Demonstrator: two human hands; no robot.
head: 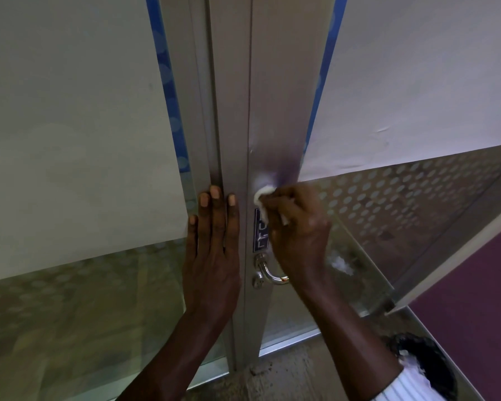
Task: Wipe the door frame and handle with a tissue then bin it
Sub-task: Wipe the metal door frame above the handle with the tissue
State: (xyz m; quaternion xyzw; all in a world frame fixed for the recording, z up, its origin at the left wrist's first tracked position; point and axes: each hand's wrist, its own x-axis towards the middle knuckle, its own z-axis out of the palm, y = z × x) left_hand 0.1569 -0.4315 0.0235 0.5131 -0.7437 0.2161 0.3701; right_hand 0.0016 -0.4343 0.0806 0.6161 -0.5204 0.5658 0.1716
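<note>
A grey metal door frame [275,91] runs up the middle of the head view between frosted glass panels. My right hand [298,230] grips a crumpled white tissue [261,195] and presses it against the frame, just above a dark label plate [260,235]. The silver lever handle [268,272] sits below that plate, partly behind my right wrist. My left hand [213,241] lies flat with straight fingers on the neighbouring frame post, to the left of the tissue.
Frosted glass [70,140] with a dotted band fills the left side. The glass door leaf [402,111] on the right stands at an angle. A purple wall [475,299] is at the lower right. Speckled floor [287,380] shows at the bottom.
</note>
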